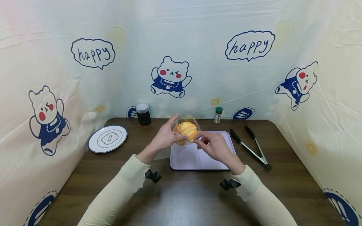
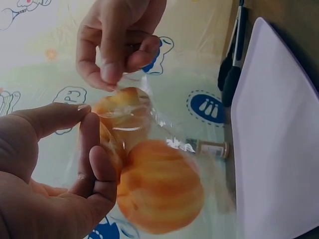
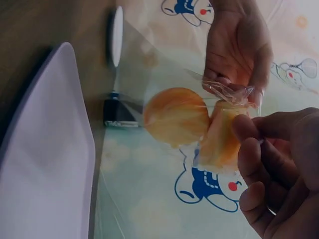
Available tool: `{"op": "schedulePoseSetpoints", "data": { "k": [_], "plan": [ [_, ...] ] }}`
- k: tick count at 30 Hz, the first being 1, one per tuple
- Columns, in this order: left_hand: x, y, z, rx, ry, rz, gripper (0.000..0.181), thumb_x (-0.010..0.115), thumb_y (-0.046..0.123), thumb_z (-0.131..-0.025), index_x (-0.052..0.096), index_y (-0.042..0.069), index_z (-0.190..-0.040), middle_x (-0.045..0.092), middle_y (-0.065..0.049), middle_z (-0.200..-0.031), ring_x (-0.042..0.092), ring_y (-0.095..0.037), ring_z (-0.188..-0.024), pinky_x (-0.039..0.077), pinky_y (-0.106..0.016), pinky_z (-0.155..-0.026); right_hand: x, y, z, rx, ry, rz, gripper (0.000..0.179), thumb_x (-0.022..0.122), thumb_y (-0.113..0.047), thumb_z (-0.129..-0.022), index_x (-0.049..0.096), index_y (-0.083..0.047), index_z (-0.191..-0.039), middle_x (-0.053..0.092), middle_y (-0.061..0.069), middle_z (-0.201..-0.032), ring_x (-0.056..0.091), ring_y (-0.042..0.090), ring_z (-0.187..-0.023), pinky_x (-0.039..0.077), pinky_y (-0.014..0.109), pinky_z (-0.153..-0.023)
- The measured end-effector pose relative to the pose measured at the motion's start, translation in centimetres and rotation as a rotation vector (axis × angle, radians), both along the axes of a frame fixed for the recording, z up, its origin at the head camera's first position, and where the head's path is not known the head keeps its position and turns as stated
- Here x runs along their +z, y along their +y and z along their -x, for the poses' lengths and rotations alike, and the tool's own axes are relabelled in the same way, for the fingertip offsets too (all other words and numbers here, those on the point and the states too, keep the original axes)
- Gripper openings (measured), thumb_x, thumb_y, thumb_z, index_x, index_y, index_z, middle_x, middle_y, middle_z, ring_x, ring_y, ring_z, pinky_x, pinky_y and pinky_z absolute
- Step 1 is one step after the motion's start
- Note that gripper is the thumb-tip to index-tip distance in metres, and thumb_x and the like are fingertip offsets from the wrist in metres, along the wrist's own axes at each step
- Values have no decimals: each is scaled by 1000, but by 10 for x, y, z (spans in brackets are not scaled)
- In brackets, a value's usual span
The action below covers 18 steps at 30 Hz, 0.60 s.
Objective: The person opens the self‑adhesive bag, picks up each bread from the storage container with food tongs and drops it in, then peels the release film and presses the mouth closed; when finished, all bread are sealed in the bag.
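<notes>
A clear plastic bag holding several orange-yellow striped bread rolls is held up over the lilac tray. My left hand pinches the bag's edge between thumb and index finger, its other fingers curled in against the rolls. From the other side my right hand pinches the bag near the same edge, thumb against index finger, as the right wrist view shows. One round roll hangs low in the bag, with more rolls close to the fingers. Part of the bag's mouth is hidden by the fingers.
Black-handled tongs lie spread at the tray's right. A small green-capped shaker and a dark jar with a grey lid stand along the back edge. On the left is a white plate with a dark rim.
</notes>
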<state>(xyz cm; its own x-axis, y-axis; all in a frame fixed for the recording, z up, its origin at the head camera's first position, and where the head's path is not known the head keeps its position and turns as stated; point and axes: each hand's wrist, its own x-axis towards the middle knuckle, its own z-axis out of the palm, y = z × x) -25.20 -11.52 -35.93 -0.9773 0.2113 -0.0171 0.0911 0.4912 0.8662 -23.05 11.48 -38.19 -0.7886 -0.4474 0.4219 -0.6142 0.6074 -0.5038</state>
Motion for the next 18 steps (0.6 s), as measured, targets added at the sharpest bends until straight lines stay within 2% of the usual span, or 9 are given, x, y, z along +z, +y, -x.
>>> {"op": "schedulePoseSetpoints", "data": {
  "k": [6,9,10,12,18],
  "plan": [
    [-1,-2,1,-7,-10,-58,91,74,43,-87,23,21,-159,35,-7,-161,74,-19,-93,52,-47,-102,4,6,3,-50,9,95,7,62,-24,-100,62,-17,-102,77,0,-87,69,10,-67,51,24,-54],
    [-2,-3,1,-20,-10,-93,82,68,45,-92,26,18,-158,37,-6,-159,74,-19,-86,53,-47,-100,6,9,5,-63,1,148,9,61,-24,-100,61,-16,-105,77,3,-94,73,16,-77,58,31,-64],
    [-2,-3,1,-21,-7,-96,80,67,45,-94,28,17,-158,34,-5,-161,74,-19,-85,54,-47,-98,7,9,5,-60,-3,166,10,61,-23,-100,60,-15,-106,77,4,-96,73,16,-80,60,33,-68],
    [-2,-3,0,-22,1,-92,75,64,45,-96,32,16,-157,38,-6,-159,73,-21,-85,56,-45,-95,8,10,6,-52,-12,193,11,60,-23,-101,59,-14,-108,76,6,-99,73,18,-84,61,37,-74],
    [-4,-5,0,-37,1,-65,62,57,41,-101,38,16,-154,52,-10,-148,74,-20,-86,59,-40,-88,9,10,7,-43,-48,229,15,54,-27,-103,56,-13,-110,75,7,-103,74,17,-89,61,36,-75]
  ]
}}
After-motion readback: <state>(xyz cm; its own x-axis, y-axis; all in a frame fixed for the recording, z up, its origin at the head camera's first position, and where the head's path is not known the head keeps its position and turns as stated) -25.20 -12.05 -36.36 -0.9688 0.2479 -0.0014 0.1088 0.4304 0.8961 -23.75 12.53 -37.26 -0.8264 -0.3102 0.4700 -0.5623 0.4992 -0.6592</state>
